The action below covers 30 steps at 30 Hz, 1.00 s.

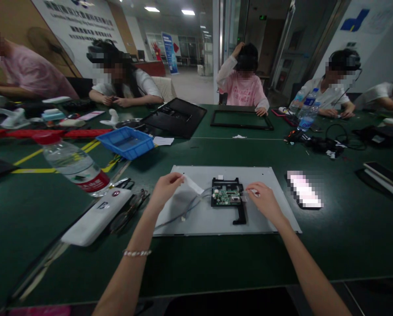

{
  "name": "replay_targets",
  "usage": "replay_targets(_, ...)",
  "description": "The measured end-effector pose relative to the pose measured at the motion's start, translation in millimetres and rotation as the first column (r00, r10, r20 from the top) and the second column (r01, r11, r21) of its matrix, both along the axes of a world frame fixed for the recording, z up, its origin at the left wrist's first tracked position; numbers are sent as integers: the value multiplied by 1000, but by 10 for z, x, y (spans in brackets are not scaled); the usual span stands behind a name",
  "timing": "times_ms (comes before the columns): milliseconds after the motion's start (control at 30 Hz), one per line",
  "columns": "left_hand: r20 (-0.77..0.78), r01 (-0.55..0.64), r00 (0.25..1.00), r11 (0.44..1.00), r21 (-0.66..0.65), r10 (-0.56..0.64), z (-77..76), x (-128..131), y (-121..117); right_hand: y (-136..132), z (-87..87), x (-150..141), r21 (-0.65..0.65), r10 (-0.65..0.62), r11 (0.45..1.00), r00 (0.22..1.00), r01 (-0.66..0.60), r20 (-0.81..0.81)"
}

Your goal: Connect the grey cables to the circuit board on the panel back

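My left hand (166, 189) is closed in a pinch on one end of a white strip (194, 186), which slants down toward the cables (191, 206). Close to the right edge of a green circuit board (226, 197), my right hand (264, 199) has its fingers pressed together. A small pale piece shows at those fingertips, too small to name. The board sits in a black bracket (240, 215) with a leg pointing toward me. Under all of this lies a flat grey-white panel (269, 224). Grey cables run from the board's left side to the panel's near left.
Left of the panel are glasses (129, 213), a white power bank (96, 217), a water bottle (74, 164) and a blue tray (126, 151). A lit phone (304, 189) lies to the right. Across the table, several people sit near a black frame (241, 127) and a black cover (175, 116).
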State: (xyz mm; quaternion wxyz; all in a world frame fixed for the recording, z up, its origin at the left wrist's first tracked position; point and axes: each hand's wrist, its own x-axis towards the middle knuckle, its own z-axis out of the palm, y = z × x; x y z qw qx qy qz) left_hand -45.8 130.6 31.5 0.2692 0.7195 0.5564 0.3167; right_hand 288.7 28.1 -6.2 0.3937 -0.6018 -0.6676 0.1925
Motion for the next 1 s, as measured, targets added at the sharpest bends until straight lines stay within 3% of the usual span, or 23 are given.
replay_targets(100,79,17,997,998,-59,-12,39,32,-74,7,-14,-3,47,-9,999,1000,9,-8)
replay_targets(267,-192,110,975,993,-38,-115,-109,137,-224,13,-41,-14,55,-10,998,1000,8,27)
replay_targets(367,-347,60,938,991,122,-14,-111,255,-336,12,-39,-10,35,0,999,998,-3,68)
replay_targets(433,-420,31,904,967,254,82,-57,352,-425,11,-37,-5,28,4,1000,996,-7,91)
replay_targets(500,-501,76,860,948,309,94,-3,449,-523,10,-40,-4,24,4,1000,994,-7,106)
replay_targets(600,-644,171,764,947,273,48,-3,561,-669,10,-49,-8,26,6,1000,993,-9,119)
replay_targets(667,-707,173,704,950,259,65,-65,604,-748,12,-55,-6,29,8,1000,992,-12,123)
replay_targets(833,-763,196,638,937,288,101,-248,638,-836,22,-59,57,54,-17,998,993,11,114)
replay_targets(1000,-749,191,656,939,285,94,-277,619,-816,29,-33,160,65,-66,996,989,58,130)
